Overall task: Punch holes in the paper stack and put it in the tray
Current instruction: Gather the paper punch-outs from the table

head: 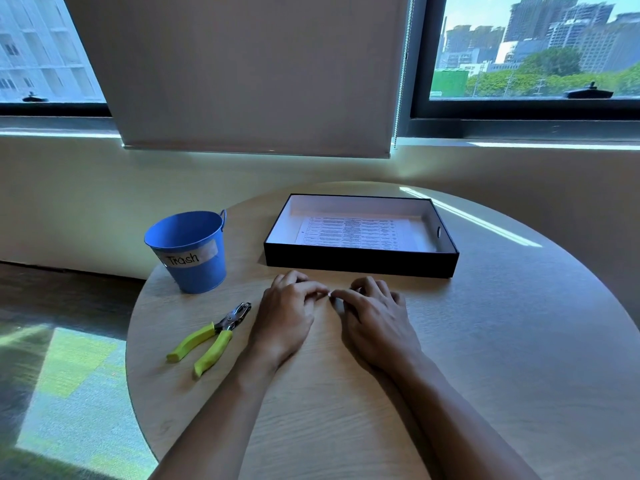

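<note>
Paper stack [349, 233] already lying flat inside the black tray [360, 263] at the back of the round counter [502, 341]. Left hand [287, 313] and right hand [375, 318] palm-down in front of it, fingertips pinched together on some tiny white bit, too small to tell what. Green-handled hole punch [211, 337] lying left, near the blue "Trash" bucket [188, 251].

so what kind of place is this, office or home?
Probably an office, several floors up. A round wooden table stands by windows facing tall city buildings, with a roller blind, a black paper tray and a bucket labelled Trash.
</note>
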